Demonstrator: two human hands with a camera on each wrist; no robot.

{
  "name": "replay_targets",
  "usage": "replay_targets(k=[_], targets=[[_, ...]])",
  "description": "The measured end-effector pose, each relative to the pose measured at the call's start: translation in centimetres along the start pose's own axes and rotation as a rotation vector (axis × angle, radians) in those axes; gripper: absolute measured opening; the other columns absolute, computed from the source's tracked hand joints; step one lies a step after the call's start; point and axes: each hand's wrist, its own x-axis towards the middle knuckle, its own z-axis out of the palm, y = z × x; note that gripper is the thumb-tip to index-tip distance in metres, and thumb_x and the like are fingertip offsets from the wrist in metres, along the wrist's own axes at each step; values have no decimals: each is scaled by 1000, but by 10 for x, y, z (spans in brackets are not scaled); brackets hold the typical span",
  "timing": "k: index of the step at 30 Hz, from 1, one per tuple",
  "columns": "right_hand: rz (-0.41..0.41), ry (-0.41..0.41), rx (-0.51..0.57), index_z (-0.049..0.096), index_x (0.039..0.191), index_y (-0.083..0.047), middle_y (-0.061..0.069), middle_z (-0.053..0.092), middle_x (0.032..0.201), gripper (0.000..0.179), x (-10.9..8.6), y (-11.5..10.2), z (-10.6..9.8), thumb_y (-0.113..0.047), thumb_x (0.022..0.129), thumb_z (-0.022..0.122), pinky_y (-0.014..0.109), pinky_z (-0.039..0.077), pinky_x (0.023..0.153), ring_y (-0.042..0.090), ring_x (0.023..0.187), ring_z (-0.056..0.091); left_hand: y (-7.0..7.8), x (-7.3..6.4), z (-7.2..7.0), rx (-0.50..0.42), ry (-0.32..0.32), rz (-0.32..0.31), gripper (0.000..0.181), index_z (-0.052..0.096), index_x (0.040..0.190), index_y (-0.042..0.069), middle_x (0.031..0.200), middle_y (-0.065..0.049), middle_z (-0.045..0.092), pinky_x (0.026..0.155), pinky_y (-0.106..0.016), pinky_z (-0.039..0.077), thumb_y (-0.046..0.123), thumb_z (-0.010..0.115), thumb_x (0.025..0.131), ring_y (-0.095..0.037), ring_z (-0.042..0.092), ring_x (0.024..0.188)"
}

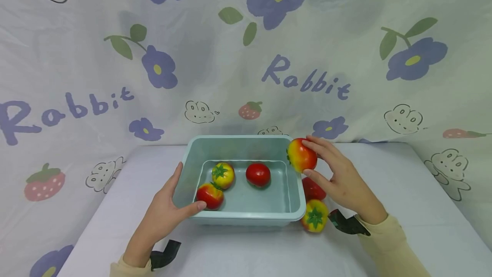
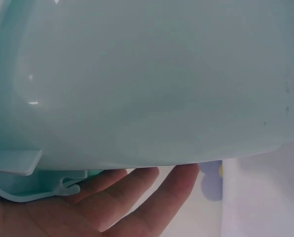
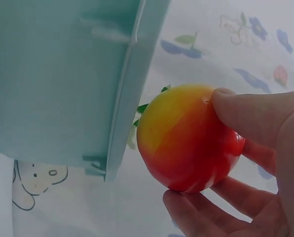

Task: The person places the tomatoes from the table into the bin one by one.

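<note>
My right hand pinches a red-and-yellow tomato between thumb and fingers. In the head view the tomato is at the right rim of a pale green plastic basin; the right wrist view shows it outside the wall, green leaf tips facing the basin. With my left hand I grip the basin's front left corner, thumb over the rim and fingers along the outer side. Inside lie a yellow tomato, a red-and-yellow one and a plain red one.
Right of the basin, below my right hand, are a red tomato, partly hidden, and a yellow-and-red tomato. A white cloth covers the table. Behind it hangs a printed curtain with flowers and rabbits.
</note>
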Motion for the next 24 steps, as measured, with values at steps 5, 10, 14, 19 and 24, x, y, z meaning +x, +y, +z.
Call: replay_targets(k=[5,10,14,19,24], targets=[[-6,-26,1,36,142,-27,-4,30,148,69,-1,-6,2,-24,82,71,38,43,96,16,132,34,0,1,0,22,-11,-10,103,3,150,25,153,-7,17,93,-66,32,46,71,76,-38,27,133],[-5,-39,10,37,142,-29,-5,29,148,70,-1,-11,5,-23,82,71,36,43,97,15,133,33,0,0,0,29,-11,-6,103,3,150,24,153,-8,16,94,-66,32,47,71,76,-37,26,134],[-9,-57,25,36,142,-29,-5,28,149,68,-1,-14,7,-24,83,70,35,43,96,15,133,32,1,0,0,29,-12,-9,103,3,150,24,153,-7,16,94,-66,32,47,71,76,-37,26,134],[-23,-80,41,36,142,-28,-4,27,149,67,-2,-17,10,-24,84,69,34,45,94,16,132,32,2,0,0,23,-13,-15,103,3,150,24,153,-7,17,93,-65,34,47,71,76,-38,27,133],[-34,-92,52,37,142,-27,-4,27,149,66,-3,-21,11,-24,84,69,30,48,90,15,131,35,4,-1,-1,23,-14,-27,103,4,150,24,153,-8,18,92,-64,35,48,71,76,-38,28,133]])
